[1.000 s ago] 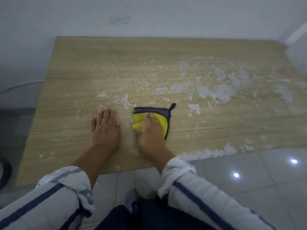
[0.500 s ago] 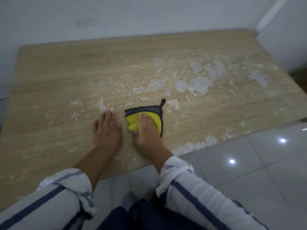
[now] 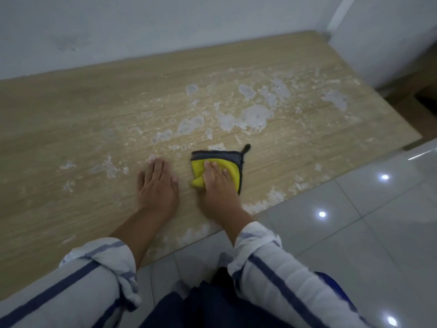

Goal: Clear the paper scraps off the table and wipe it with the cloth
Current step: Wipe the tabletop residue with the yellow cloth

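Head view: the yellow, grey-edged cloth (image 3: 198, 169) lies on the table (image 3: 71, 110) under the right hand (image 3: 217, 185), whose fingers (image 3: 214, 167) press flat on it. The left hand (image 3: 157, 183) rests flat beside it, fingers together. White paper scraps (image 3: 255, 114) cover the wood beyond; grey floor tiles (image 3: 354, 233) lie to the right and a pale wall (image 3: 165, 27) behind.

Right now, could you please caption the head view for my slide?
Right hand presses the yellow cloth on a table strewn with paper scraps; left hand rests flat alongside.
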Tool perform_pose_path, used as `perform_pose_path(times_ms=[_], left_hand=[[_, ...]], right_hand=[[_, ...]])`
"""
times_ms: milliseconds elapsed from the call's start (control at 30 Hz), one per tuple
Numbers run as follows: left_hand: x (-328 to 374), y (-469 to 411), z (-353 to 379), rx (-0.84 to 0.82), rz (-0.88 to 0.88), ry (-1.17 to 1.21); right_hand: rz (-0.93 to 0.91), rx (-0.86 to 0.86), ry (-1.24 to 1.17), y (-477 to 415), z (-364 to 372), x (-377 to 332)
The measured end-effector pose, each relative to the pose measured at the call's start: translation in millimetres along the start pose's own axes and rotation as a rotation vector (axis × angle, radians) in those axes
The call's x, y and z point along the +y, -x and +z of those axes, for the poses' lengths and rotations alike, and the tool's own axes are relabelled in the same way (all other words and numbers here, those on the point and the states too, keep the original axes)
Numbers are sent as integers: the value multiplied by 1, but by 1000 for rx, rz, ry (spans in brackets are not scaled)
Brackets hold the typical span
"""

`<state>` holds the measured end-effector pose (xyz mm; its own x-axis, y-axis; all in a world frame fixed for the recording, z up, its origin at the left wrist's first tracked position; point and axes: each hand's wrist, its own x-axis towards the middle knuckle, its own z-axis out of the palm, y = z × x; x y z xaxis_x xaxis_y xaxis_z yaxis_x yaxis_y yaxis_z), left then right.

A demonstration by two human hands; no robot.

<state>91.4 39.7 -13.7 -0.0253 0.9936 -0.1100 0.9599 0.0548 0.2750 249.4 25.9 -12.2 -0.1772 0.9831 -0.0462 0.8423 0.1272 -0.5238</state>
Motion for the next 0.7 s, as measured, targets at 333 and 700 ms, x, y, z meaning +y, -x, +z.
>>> perform_pose_path(times_ms=[333, 700], left_hand=[[49, -10, 10, -68, 120, -18], [60, -20, 18, -51, 161, -52]], right_hand=[[799, 495, -6, 17, -100, 133], [587, 316, 108, 20, -107, 153]])
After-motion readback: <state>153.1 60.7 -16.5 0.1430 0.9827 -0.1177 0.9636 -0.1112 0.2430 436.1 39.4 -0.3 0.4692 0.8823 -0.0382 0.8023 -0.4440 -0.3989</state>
